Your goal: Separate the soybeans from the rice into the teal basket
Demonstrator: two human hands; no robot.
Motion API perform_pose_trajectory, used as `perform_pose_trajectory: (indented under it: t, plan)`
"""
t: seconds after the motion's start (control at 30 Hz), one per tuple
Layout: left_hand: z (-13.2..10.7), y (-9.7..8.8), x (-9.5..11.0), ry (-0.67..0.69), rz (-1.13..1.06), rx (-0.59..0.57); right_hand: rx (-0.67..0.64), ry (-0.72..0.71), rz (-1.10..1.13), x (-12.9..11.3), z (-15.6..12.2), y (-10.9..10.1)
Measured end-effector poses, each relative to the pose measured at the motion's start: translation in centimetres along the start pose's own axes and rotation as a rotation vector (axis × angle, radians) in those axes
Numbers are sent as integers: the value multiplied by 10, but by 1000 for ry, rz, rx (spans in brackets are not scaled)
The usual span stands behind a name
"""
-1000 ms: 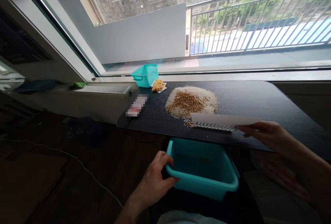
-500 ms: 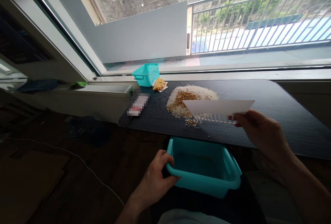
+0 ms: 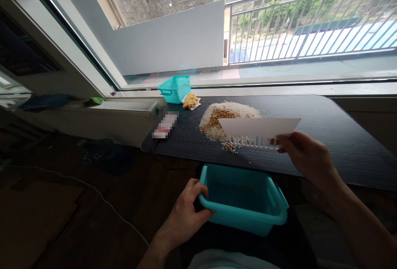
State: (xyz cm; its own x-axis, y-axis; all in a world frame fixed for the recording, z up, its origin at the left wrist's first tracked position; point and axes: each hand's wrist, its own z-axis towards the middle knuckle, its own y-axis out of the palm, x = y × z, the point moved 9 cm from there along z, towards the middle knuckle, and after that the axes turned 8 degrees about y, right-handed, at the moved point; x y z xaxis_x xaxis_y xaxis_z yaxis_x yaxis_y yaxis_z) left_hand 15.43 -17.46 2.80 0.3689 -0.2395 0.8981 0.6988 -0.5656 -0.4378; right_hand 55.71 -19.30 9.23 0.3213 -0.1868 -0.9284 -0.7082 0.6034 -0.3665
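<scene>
My left hand is closed on the left rim of a turquoise plastic basin, held just below the table's front edge. A small amount of something lies on the basin's dark bottom, too dim to make out. In my right hand is a white slotted scraper, a flat sheet with a row of slots along its lower edge, gripped at its right end above the table. Behind and left of it lies a pile of white rice-like grains mixed with yellow-brown beans. A few grains and beans are scattered near the front edge.
The dark table stands against a window. At its back left are a smaller turquoise basket and a crumpled yellow item. A blurred white-and-red object lies at the left edge. A radiator is farther left, and a white cable crosses the floor.
The scraper in my right hand has shifted slightly left. My left hand keeps its hold on the basin, which stays nearly in place.
</scene>
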Motion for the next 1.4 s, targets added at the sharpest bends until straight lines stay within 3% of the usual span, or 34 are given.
perform_pose_trajectory:
  t: [0.37,0.63,0.93,1.23,1.4]
  plan:
    - [0,-2,1,8,3,3,-35,-31,23,4,-1,-1]
    - [-2,-1,-1,0,24,18,-71,-77,20,8,9,16]
    - [-2,-2,-1,25,11,27,-56,-92,31,13,8,8]
    - [-3,-4,-1,19,6,39,-111,-118,47,6,17,29]
    - [-3,-3,-1,16,1,62,-122,-93,53,9,12,17]
